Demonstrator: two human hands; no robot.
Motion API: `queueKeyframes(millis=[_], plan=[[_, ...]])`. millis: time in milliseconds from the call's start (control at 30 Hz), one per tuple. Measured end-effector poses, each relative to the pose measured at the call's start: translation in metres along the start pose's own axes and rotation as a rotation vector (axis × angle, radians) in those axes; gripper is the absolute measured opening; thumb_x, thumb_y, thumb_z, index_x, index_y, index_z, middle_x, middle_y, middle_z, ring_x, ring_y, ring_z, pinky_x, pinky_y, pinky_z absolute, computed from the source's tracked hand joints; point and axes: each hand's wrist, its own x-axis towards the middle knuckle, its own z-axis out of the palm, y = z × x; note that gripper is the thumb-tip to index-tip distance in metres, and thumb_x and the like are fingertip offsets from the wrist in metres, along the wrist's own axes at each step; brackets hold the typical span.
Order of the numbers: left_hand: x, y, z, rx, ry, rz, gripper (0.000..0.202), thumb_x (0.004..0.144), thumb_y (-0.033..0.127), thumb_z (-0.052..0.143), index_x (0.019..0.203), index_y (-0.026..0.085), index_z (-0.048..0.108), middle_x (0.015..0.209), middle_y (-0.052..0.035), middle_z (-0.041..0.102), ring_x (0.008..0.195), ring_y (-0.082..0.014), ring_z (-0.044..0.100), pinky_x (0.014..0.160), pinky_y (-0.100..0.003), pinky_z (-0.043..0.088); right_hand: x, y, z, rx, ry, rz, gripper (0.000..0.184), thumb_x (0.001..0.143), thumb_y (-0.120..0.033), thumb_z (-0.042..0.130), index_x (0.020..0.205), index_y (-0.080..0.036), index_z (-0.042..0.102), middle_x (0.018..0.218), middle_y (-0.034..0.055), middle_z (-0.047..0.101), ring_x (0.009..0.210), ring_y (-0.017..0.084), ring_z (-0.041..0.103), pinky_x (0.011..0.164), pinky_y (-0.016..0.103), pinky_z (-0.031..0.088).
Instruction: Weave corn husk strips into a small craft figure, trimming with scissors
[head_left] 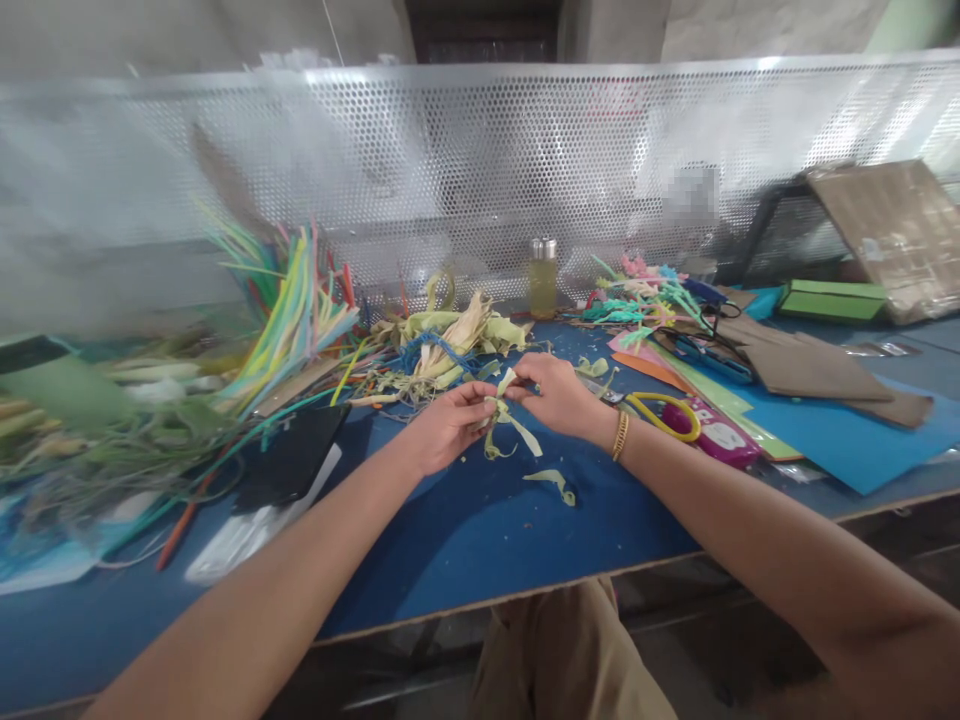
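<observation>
My left hand point(446, 428) pinches pale green strips of corn husk point(523, 436) between thumb and fingers, a little above the blue table. From the other side my right hand point(559, 396) closes its fingertips on the upper end of the same strips. The strips cross between the hands, and their tails hang down. Below them a loose curled husk piece point(556, 482) lies on the table. Behind the hands sits a heap of corn husks point(450, 335) with blue string on it. Scissors with yellow handles point(693, 420) lie by my right wrist, their blades partly hidden.
A blurred bundle of coloured pipe cleaners point(281, 320) stands at left, beside a dark flat object point(289, 460). A perforated metal screen point(480, 180) closes the back, with a jar point(543, 280) before it. Right are a purple case point(724, 436) and blue paper point(847, 450).
</observation>
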Motion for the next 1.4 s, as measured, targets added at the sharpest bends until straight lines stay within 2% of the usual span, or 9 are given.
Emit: queueKeyframes(millis=[167, 333, 500, 667, 800, 933, 1200, 1300, 1400], plan=[[-0.002, 0.000, 0.005, -0.015, 0.047, 0.048, 0.032, 0.064, 0.025, 0.087, 0.087, 0.016, 0.066, 0.074, 0.0019, 0.062, 0.065, -0.0096, 0.060, 0.064, -0.022, 0.050, -0.002, 0.001, 0.001, 0.016, 0.051, -0.015, 0.013, 0.086, -0.023, 0.064, 0.074, -0.018, 0.065, 0.079, 0.0035, 0.063, 0.081, 0.017, 0.055, 0.077, 0.030, 0.037], [0.000, -0.003, 0.005, 0.072, 0.068, 0.065, 0.035, 0.059, 0.023, 0.090, 0.080, 0.016, 0.062, 0.063, 0.0051, 0.057, 0.054, -0.0074, 0.054, 0.051, -0.019, 0.044, -0.003, -0.002, 0.001, 0.050, 0.050, -0.010, 0.009, 0.085, -0.022, 0.064, 0.077, -0.019, 0.067, 0.084, 0.0034, 0.067, 0.085, 0.018, 0.058, 0.082, 0.032, 0.038], [0.000, -0.001, 0.006, 0.026, 0.114, 0.118, 0.035, 0.056, 0.024, 0.091, 0.077, 0.017, 0.063, 0.063, 0.0047, 0.059, 0.055, -0.0084, 0.056, 0.053, -0.020, 0.046, -0.003, 0.000, 0.003, 0.087, 0.031, 0.005, 0.008, 0.084, -0.021, 0.065, 0.076, -0.019, 0.067, 0.082, 0.0027, 0.067, 0.082, 0.016, 0.058, 0.080, 0.030, 0.039], [-0.003, 0.002, 0.008, 0.065, 0.045, 0.053, 0.029, 0.058, 0.025, 0.089, 0.072, 0.016, 0.065, 0.065, 0.0024, 0.061, 0.053, -0.0077, 0.054, 0.052, -0.020, 0.045, -0.002, 0.004, 0.005, 0.104, -0.021, -0.026, 0.008, 0.083, -0.017, 0.063, 0.075, -0.017, 0.065, 0.080, 0.0022, 0.064, 0.079, 0.015, 0.056, 0.075, 0.028, 0.038], [-0.006, 0.002, 0.006, 0.104, -0.021, 0.018, 0.025, 0.060, 0.023, 0.088, 0.069, 0.015, 0.066, 0.065, 0.0001, 0.063, 0.055, -0.0086, 0.056, 0.051, -0.019, 0.044, -0.003, -0.001, 0.005, 0.067, -0.024, -0.055, 0.011, 0.078, -0.009, 0.061, 0.079, -0.018, 0.067, 0.085, 0.0019, 0.065, 0.086, 0.016, 0.056, 0.082, 0.030, 0.037], [-0.005, 0.002, 0.003, 0.117, -0.039, 0.001, 0.023, 0.061, 0.021, 0.087, 0.070, 0.015, 0.067, 0.064, 0.0000, 0.062, 0.054, -0.0091, 0.057, 0.049, -0.019, 0.044, -0.003, -0.002, 0.007, 0.013, -0.031, -0.047, 0.012, 0.079, -0.011, 0.060, 0.081, -0.020, 0.068, 0.089, 0.0023, 0.067, 0.091, 0.019, 0.057, 0.086, 0.033, 0.035], [-0.003, 0.005, 0.004, 0.005, 0.089, 0.011, 0.032, 0.059, 0.012, 0.089, 0.081, 0.017, 0.065, 0.064, 0.0053, 0.061, 0.053, -0.0069, 0.058, 0.052, -0.017, 0.049, -0.001, 0.011, 0.011, 0.087, -0.009, 0.005, 0.008, 0.085, -0.018, 0.063, 0.079, -0.017, 0.067, 0.081, 0.0021, 0.067, 0.079, 0.013, 0.058, 0.075, 0.026, 0.039], [-0.003, 0.007, 0.002, -0.035, 0.063, 0.007, 0.027, 0.064, 0.012, 0.085, 0.079, 0.017, 0.063, 0.064, 0.0045, 0.061, 0.054, -0.0077, 0.059, 0.054, -0.018, 0.051, 0.001, 0.012, 0.004, 0.059, 0.013, 0.050, 0.007, 0.086, -0.022, 0.064, 0.088, -0.018, 0.069, 0.087, 0.0026, 0.070, 0.079, 0.013, 0.059, 0.075, 0.026, 0.041], [-0.002, 0.007, 0.000, -0.069, 0.063, -0.012, 0.022, 0.070, 0.008, 0.080, 0.080, 0.016, 0.062, 0.077, -0.0001, 0.069, 0.060, -0.0093, 0.064, 0.058, -0.020, 0.056, 0.003, 0.013, -0.017, -0.120, 0.009, 0.120, 0.015, 0.086, -0.028, 0.065, 0.096, -0.018, 0.070, 0.096, 0.0062, 0.071, 0.087, 0.018, 0.062, 0.079, 0.030, 0.042]])
